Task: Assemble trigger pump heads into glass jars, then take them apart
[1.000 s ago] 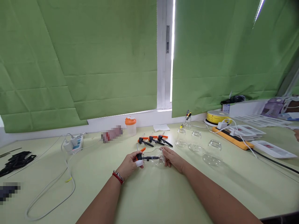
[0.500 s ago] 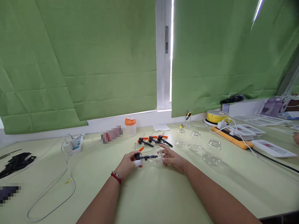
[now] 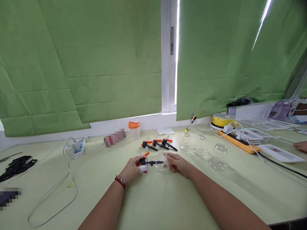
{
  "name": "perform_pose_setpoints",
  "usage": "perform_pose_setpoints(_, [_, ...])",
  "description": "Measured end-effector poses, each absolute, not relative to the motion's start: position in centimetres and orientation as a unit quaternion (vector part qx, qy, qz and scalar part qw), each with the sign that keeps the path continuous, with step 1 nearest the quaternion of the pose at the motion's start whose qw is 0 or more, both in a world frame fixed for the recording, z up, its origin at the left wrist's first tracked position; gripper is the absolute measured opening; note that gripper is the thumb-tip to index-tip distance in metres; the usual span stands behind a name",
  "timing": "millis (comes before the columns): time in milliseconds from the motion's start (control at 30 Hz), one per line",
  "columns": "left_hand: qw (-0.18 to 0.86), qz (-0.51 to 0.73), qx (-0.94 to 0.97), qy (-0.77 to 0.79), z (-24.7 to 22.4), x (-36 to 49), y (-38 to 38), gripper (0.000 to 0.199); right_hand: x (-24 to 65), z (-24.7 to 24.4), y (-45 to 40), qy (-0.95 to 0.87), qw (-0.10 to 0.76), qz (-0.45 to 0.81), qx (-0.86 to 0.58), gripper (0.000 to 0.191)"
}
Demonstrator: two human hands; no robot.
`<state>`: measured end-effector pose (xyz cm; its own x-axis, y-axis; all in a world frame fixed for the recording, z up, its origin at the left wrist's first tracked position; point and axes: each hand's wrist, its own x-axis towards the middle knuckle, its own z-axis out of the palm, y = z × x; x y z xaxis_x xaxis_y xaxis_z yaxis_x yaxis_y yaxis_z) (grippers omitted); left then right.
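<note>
A clear plastic bottle [image 3: 157, 157] lies on its side between my hands, just above the table or resting on it; I cannot tell which. At its mouth, my left hand [image 3: 134, 166] grips a black-and-orange sprayer head [image 3: 142, 161], whose black pump tube [image 3: 154, 162] reaches inside the bottle. White tape wraps a digit of this hand. My right hand [image 3: 178, 163] is closed round the bottle's bottom end. Beyond them lie several more sprayer heads [image 3: 160, 142] with orange levers. Several clear bottles [image 3: 217, 156] stand to the right.
An orange-lidded cup [image 3: 134, 131] stands by the wall. At left are a white power strip [image 3: 78, 149], loose cable [image 3: 76, 195] and black straps [image 3: 18, 167]. An orange power strip [image 3: 240, 142], a yellow round tin [image 3: 223, 120] and papers lie right, near another person's hand [image 3: 301, 146].
My right hand's fingers have closed more tightly round the bottle's end. The bottle and sprayer head have shifted slightly right. At the right edge, the other person's hand has come further into view.
</note>
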<state>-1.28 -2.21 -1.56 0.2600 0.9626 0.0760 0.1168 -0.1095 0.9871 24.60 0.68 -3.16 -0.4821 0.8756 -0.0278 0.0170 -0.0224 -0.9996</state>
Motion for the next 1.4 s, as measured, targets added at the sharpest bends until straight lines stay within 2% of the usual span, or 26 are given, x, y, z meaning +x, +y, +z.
perform_pose_setpoints(400, [0.488, 0.449, 0.595, 0.454, -0.9, -1.0, -2.7, 0.042, 24.1, -3.4, 0.6, -0.614, 0.362, 0.601, -0.363, 0.06])
perform_pose_setpoints(600, [0.488, 0.45, 0.588, 0.463, -1.1, -1.2, -2.5, 0.044, 24.5, -3.0, 0.3, -0.642, 0.371, 0.603, -0.296, 0.081])
perform_pose_setpoints(867, [0.488, 0.44, 0.594, 0.464, -1.0, -1.0, -2.7, 0.046, 24.4, -3.6, 0.6, -0.637, 0.368, 0.603, -0.31, 0.075])
perform_pose_setpoints(1133, [0.497, 0.441, 0.592, 0.457, -1.2, -0.7, -2.6, 0.05, 23.9, -3.8, 0.7, -0.604, 0.353, 0.624, -0.349, 0.058])
perform_pose_setpoints(1400, [0.493, 0.451, 0.586, 0.458, -1.0, -0.8, -2.6, 0.045, 23.7, -4.0, 0.8, -0.591, 0.34, 0.641, -0.353, 0.06])
